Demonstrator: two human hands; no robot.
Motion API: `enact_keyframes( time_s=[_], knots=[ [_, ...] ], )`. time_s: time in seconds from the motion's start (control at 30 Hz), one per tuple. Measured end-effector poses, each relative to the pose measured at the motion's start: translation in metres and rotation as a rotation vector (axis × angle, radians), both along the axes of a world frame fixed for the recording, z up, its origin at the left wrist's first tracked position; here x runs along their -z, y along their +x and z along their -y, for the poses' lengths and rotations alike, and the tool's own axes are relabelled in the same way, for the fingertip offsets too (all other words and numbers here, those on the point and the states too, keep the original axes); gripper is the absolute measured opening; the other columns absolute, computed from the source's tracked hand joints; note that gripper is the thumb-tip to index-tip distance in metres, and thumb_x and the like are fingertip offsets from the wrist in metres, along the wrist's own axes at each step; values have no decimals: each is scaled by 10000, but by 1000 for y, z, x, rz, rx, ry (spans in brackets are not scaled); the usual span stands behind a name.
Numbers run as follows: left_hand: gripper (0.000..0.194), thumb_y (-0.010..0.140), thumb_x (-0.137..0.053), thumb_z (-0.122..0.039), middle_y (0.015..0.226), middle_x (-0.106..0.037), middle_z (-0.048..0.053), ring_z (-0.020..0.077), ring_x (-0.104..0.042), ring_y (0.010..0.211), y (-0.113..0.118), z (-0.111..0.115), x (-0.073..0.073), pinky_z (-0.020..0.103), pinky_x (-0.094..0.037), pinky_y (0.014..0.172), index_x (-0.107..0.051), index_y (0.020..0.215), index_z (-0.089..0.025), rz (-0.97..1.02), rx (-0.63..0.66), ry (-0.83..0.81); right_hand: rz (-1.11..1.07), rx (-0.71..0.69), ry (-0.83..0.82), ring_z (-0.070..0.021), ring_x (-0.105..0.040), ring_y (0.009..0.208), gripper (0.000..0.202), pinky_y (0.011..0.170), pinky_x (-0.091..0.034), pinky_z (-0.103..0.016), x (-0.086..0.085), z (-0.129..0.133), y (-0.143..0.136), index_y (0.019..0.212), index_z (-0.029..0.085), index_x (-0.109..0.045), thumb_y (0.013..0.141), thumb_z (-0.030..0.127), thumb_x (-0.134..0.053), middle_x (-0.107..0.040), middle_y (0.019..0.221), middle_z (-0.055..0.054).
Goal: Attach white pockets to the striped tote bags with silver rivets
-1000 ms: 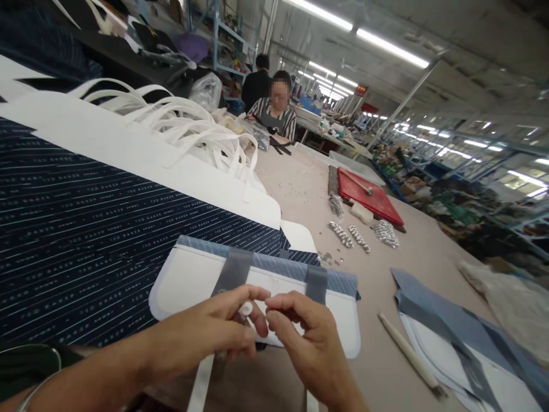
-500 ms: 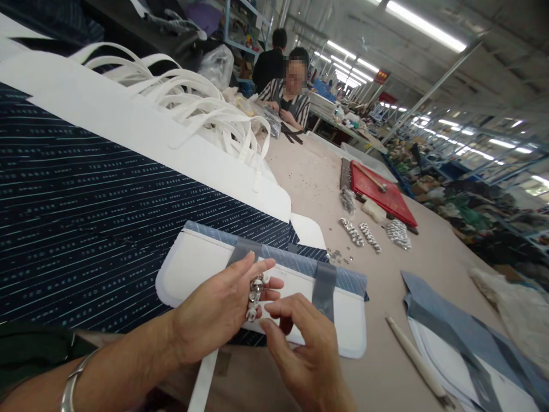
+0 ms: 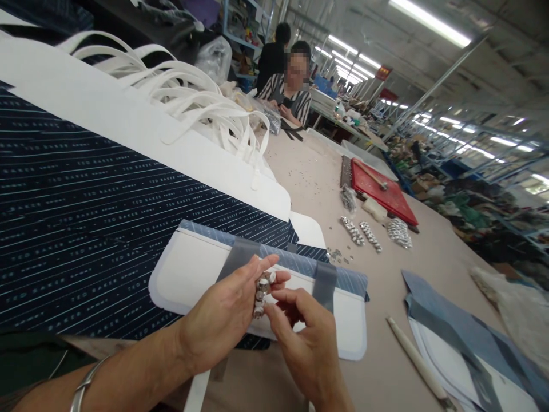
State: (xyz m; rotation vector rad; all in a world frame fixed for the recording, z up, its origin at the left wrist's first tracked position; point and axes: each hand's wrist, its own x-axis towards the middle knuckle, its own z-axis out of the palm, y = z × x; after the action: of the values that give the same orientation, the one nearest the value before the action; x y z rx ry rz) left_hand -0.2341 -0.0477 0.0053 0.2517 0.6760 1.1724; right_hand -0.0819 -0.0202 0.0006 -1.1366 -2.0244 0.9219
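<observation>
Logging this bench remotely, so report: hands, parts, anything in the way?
Left hand holding shiny metal pieces. Right hand close beside them, contact unclear. White-and-blue panel beneath both hands; no obstruction seen between hands.

- Metal pieces (image 3: 261, 296): partly hidden by my left hand (image 3: 223, 317); count unclear.
- Contact with my right hand (image 3: 306, 335): unclear.
- White panel (image 3: 189, 272): partly hidden behind both hands.
- Strap (image 3: 198, 390): cut off by bottom edge.
- Scattered bits (image 3: 337, 253): too small to identify.
</observation>
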Motion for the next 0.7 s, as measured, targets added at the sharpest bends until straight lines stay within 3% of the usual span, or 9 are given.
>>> enact_keyframes(
  time_s=[0.23,0.4,0.5,0.57,0.63,0.7],
  knots=[
    [451,975,-290,-392,1322,-571,86,193,-490,1260,11,-1,-1,370,-381,1073,-431,1367,-218,-111,-57,-59,13,23,-20,-111,-559,569,86,554,-441,-236,8,4,-5,826,188,-677,837,245,-613,-671,728,-3],
    [438,948,-342,-434,1210,-641,81,210,-534,1196,9,-7,-1,373,-405,1022,-530,1268,-201,-247,-45,-3,-35,24,-134,-113,-552,552,186,546,-431,-224,1,-6,2,801,186,-657,895,297,-541,-631,641,14],
    [372,892,-475,-477,1024,-684,42,211,-611,973,0,-13,6,362,-461,871,-607,1129,-224,-738,13,112,31,55,-142,-122,-553,580,230,570,-425,-230,-2,-23,12,766,191,-612,920,321,-501,-599,627,23],
    [259,864,-542,-387,981,-672,23,193,-613,869,-7,-17,15,344,-463,814,-635,1047,-230,-1176,62,294,106,54,-92,-132,-566,639,231,616,-424,-240,-1,-37,18,763,195,-593,931,309,-482,-606,675,17],
    [225,858,-522,-245,1052,-658,24,186,-620,876,-12,-20,27,331,-463,807,-637,1051,-237,-1531,108,525,190,37,-31,-137,-564,668,221,637,-410,-247,3,-51,22,764,198,-580,935,283,-471,-608,704,15],
    [324,851,-478,-149,1172,-638,31,187,-638,882,-14,-22,39,330,-468,794,-613,1126,-253,-1768,167,719,273,8,19,-141,-569,691,208,651,-399,-252,8,-62,23,768,199,-574,936,246,-460,-616,725,13]
  ],
)
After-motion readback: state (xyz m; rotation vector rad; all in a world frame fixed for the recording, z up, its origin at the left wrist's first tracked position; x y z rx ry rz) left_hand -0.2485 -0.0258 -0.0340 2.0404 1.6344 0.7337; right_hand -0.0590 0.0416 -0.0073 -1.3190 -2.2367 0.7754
